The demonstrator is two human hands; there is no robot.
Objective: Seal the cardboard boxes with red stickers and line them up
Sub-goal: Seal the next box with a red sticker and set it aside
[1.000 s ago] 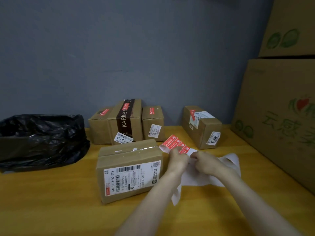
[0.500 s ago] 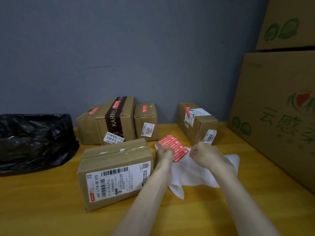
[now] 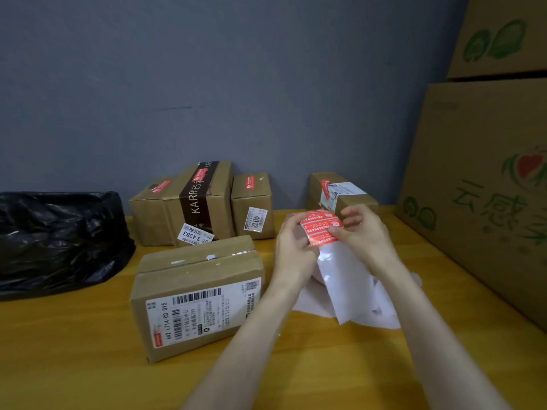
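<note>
My left hand (image 3: 293, 250) and my right hand (image 3: 365, 232) hold up a white backing sheet (image 3: 349, 279) with red stickers (image 3: 321, 227) at its top. Both hands pinch it at the red stickers, above the table. A taped cardboard box (image 3: 195, 294) with a barcode label lies just left of my left forearm; no red sticker shows on it. Against the wall stand three boxes in a row (image 3: 204, 199), each with a red sticker on top. Another stickered box (image 3: 340, 193) sits behind my hands.
A black plastic bag (image 3: 56, 238) fills the left of the yellow wooden table (image 3: 88, 365). Large printed cartons (image 3: 488, 187) are stacked along the right edge. More white backing paper (image 3: 381, 312) lies under my right forearm. A grey wall closes the back.
Both hands have lifted the sticker sheet off the table and brought it upright. My right hand has moved onto the red stickers. The view has shifted slightly.
</note>
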